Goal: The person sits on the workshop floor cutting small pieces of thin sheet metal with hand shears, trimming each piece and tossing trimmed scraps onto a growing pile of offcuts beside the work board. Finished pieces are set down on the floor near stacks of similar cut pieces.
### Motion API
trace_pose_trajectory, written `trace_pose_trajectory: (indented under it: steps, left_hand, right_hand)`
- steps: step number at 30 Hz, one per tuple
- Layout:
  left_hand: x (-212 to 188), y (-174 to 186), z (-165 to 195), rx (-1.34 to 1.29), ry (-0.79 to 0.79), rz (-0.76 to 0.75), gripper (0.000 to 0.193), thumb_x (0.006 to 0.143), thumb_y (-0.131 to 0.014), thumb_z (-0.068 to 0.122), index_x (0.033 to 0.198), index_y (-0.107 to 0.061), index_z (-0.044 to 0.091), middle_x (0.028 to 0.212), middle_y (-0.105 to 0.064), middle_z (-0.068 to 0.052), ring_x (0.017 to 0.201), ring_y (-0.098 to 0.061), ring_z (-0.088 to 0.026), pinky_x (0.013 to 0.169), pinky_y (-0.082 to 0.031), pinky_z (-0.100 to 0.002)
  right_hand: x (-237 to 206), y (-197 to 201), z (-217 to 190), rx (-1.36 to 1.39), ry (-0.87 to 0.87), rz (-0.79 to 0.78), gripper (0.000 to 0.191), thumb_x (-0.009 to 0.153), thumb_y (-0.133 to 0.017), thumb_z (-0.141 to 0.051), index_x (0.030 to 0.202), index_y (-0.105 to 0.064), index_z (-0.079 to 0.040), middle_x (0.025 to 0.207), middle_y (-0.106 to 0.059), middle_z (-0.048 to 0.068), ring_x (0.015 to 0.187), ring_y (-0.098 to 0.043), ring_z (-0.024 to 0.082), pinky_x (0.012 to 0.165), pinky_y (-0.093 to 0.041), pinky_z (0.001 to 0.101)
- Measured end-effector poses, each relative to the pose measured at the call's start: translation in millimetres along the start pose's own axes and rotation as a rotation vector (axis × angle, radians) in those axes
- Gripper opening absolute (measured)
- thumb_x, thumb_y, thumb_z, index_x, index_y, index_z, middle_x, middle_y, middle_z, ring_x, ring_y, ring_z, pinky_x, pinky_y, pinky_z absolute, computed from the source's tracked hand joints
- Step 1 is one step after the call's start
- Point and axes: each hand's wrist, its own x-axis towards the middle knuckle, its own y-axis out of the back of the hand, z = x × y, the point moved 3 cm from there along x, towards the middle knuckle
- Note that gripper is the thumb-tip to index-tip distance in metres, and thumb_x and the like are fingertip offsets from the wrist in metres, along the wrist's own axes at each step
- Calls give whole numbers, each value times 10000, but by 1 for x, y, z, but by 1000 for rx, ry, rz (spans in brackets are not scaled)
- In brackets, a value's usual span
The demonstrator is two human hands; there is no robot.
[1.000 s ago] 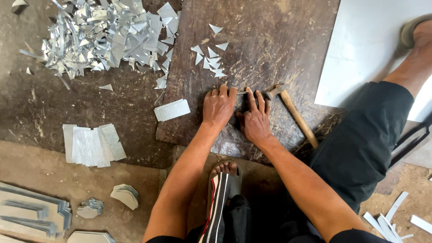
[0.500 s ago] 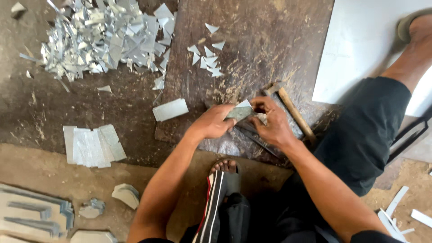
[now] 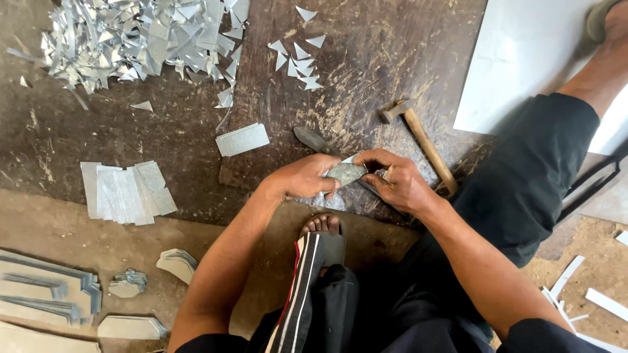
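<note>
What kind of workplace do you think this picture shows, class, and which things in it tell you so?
Probably a small floor-level sheet-metal workshop. A heap of metal offcuts lies on the scarred work board, a hammer rests nearby, and both hands grip a small metal piece.

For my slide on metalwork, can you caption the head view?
Both hands, left and right, grip a small metal piece over a scarred board, hammer beside.

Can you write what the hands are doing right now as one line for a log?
left hand: grips metal piece | right hand: grips same piece | hammer: lying beside right hand | scrap pile: far left
</note>
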Motion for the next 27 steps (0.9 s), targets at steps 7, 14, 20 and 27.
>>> trace_pose_trajectory:
  steps: [7, 14, 20, 27]
  left_hand:
    - [-5, -1, 1, -12, 22, -15, 97, 873, -633, 90, 940, -644, 21, 747, -687, -31, 689, -607, -117, 626, -473, -317]
    - [-7, -2, -1, -41, 20, -25, 92, 867, -634, 77, 935, -644, 17, 752, -682, -32, 701, -612, -113, 642, -478, -305]
    - [-8, -4, -1, -70, -26, -40, 81, 890, -632, 77, 945, -631, 18, 759, -681, -37, 717, -618, -107, 659, -489, -309]
    - [-7, -6, 15, 218, 29, 73, 125, 849, -645, 122, 924, -644, 23, 697, -704, -77, 652, -688, -186, 633, -512, -374]
  right_hand:
    - [3, 1, -12, 25, -95, -10, 359, 827, -777, 56, 1166, -680, -12, 1187, -721, 139, 1046, -734, 265, 830, -583, 329]
    - [3, 1, -17, 12, -112, -18, 337, 820, -788, 44, 1140, -688, 5, 1173, -726, 138, 1043, -735, 264, 831, -575, 331]
    - [1, 0, -18, -14, -99, -13, 335, 816, -802, 30, 1133, -698, 10, 1163, -729, 140, 1021, -733, 249, 810, -579, 328]
    - [-1, 0, 0, 207, -608, 7, 330, 858, -806, -79, 1142, -646, -30, 836, -695, 112, 740, -577, 102, 624, -444, 293]
